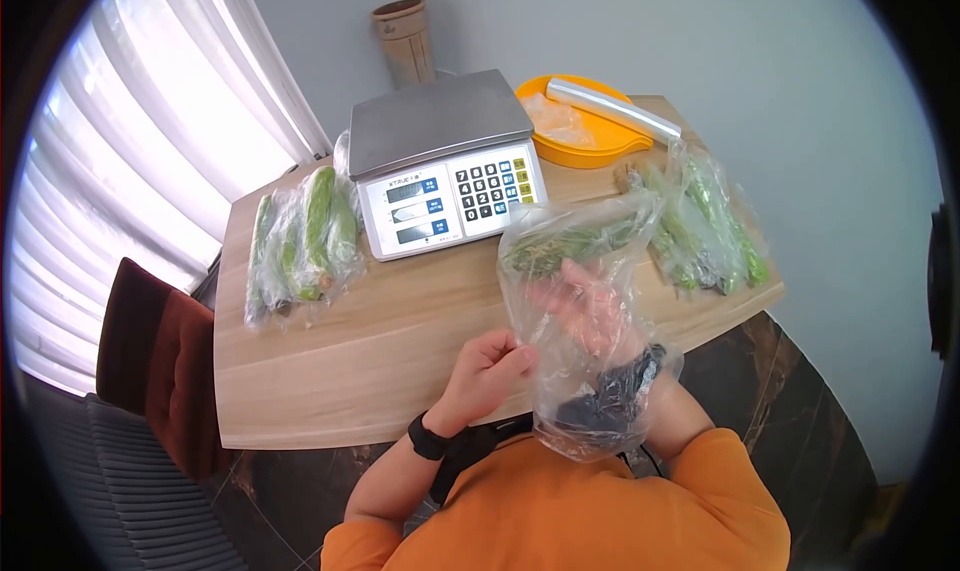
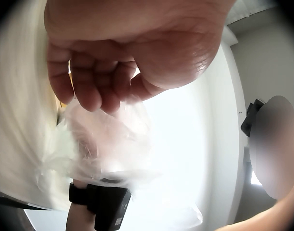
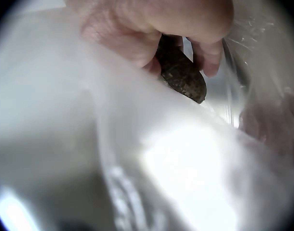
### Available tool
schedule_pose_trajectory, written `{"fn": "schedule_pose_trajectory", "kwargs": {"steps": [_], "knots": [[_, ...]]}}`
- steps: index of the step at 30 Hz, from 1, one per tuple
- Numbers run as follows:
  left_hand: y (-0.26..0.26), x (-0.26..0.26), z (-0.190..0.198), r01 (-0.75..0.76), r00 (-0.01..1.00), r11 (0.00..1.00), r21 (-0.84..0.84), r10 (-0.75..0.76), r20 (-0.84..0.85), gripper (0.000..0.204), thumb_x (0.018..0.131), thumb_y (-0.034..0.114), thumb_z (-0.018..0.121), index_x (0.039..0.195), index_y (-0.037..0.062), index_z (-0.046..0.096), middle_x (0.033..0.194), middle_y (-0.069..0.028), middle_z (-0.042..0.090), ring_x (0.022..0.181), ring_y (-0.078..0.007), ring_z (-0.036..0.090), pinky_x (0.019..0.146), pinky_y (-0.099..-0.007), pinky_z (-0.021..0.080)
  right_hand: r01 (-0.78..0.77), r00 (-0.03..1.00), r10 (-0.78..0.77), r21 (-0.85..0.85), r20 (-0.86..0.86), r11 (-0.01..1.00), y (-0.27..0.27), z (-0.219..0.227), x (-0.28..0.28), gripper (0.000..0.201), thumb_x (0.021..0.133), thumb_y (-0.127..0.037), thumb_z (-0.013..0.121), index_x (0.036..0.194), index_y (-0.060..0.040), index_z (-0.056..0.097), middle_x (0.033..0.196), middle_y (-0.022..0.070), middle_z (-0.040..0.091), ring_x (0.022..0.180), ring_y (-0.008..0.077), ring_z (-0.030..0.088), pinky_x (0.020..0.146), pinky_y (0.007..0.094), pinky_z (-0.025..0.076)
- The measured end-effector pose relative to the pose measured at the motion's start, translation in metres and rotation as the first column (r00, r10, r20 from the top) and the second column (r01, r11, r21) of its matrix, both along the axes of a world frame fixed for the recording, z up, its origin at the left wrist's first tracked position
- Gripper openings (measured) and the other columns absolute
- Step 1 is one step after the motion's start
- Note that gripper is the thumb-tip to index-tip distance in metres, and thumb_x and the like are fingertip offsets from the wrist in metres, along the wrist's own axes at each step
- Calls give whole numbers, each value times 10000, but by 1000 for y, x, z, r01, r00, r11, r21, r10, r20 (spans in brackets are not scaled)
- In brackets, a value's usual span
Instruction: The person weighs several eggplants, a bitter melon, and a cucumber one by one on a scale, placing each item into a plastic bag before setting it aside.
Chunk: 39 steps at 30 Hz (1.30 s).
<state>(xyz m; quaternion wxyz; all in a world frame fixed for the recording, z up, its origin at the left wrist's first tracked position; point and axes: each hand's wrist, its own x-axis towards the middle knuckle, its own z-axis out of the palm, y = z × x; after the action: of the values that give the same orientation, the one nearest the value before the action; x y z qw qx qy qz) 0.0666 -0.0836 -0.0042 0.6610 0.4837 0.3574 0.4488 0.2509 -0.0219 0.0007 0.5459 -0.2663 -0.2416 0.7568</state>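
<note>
Stretching out before both hands, the wood-grain desk [image 1: 300, 381] carries the weighing scale [image 1: 445, 161], which stands beyond the left hand, its grey platter away from the person. A clear plastic bag [image 1: 555, 361] hangs over the near edge in front of the body, drawn round the right hand and wrist. Past the right hand, at the far side, sits the yellow basin [image 1: 580, 158]; a bagged bundle of green stalks [image 1: 305, 241] lies ahead and to the left of the left hand, and another bagged bundle [image 1: 705, 221] lies to the right of the right hand, slightly beyond it. The left hand [image 1: 485, 376] pinches the bag's side between curled fingers and thumb; the right hand [image 1: 590, 311], inside the film, grips a green vegetable [image 1: 545, 251], its leafy part pointing away from the person, though how many pieces it holds cannot be told through the plastic. The film roll [image 1: 613, 111] rests across the basin, well beyond the right hand. Smallest is the dark, mottled end [image 3: 183, 74] of the vegetable, between the right thumb and fingers. To do this well, the left hand should hold the film taut without stretching it thin, the right should support the vegetable along its length so nothing snaps, and the bag's rim should be kept clear of the bulky wrist camera, where it could snag.
</note>
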Motion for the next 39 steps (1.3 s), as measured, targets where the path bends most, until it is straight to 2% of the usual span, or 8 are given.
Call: {"fn": "schedule_pose_trajectory", "kwargs": {"steps": [6, 10, 15, 30, 34, 36, 38, 39], "knots": [[0, -13, 5, 74, 982, 997, 6, -72, -172, 154, 919, 153, 617, 863, 14, 586, 779, 18, 596, 709, -50, 525, 650, -212, 437, -67, 998, 69, -78, 15, 995, -2, 21, 8, 494, 834, -202, 679, 1252, -5, 503, 1159, 111, 594, 1106, 249, 560, 947, 374, 460], [24, -11, 9, -518, 853, 854, -46, 520, 47, 196, 925, 192, 615, 1005, 22, 563, 856, -9, 613, 738, -87, 579, 672, -242, 480, -116, 971, 108, 21, 213, 993, -3, -7, 26, 564, 802, -178, 701, 1291, -1, 482, 1213, 105, 570, 1142, 225, 527, 982, 339, 421], [27, -24, 2, -213, 967, 953, -213, 237, 94, 161, 954, 201, 573, 985, 46, 540, 845, -23, 606, 736, -97, 581, 674, -268, 506, -211, 822, 81, 170, 563, 963, -18, 31, 19, 702, 778, -104, 680, 1401, -16, 370, 1321, 97, 494, 1196, 216, 483, 1028, 318, 371], [14, -19, 11, -515, 810, 839, -176, 543, 220, 168, 978, 217, 526, 1008, 53, 528, 907, -26, 583, 774, -101, 578, 662, -266, 509, -14, 996, 16, -25, 90, 1000, -5, 12, 12, 400, 901, -85, 572, 1280, -99, 444, 1219, 97, 517, 1060, 217, 568, 870, 398, 511], [3, -13, -5, -146, 961, 938, -315, 209, 179, 237, 968, 235, 543, 1101, 39, 529, 1012, -47, 598, 843, -131, 603, 702, -269, 504, 72, 993, -66, 60, -99, 996, -16, 30, -7, 347, 914, -83, 567, 1244, -87, 460, 1163, 101, 540, 1024, 206, 569, 858, 364, 504], [0, -3, -6, 91, 995, 936, -340, -72, 67, 249, 963, 239, 554, 1099, 31, 544, 976, -43, 610, 822, -123, 593, 715, -265, 494, -148, 732, -312, 589, 605, 795, -12, -1, 6, 317, 922, -104, 563, 1224, -79, 472, 1128, 103, 549, 1006, 197, 565, 838, 336, 495], [0, 9, -8, 100, 995, 972, -214, -98, 17, 225, 959, 230, 562, 1041, 21, 574, 909, -30, 612, 799, -106, 575, 713, -253, 479, -193, 683, -332, 599, 651, 777, -15, 7, -2, 282, 934, -134, 552, 1203, -75, 491, 1105, 102, 557, 990, 187, 561, 804, 312, 489], [0, 14, -8, 107, 994, 983, -150, -110, -9, 217, 957, 226, 567, 1011, 16, 589, 876, -23, 614, 788, -98, 566, 712, -247, 472, -43, 888, -157, 419, 431, 907, -20, 17, -14, 264, 942, -153, 544, 1191, -76, 503, 1101, 101, 561, 982, 182, 559, 781, 301, 487]]}}
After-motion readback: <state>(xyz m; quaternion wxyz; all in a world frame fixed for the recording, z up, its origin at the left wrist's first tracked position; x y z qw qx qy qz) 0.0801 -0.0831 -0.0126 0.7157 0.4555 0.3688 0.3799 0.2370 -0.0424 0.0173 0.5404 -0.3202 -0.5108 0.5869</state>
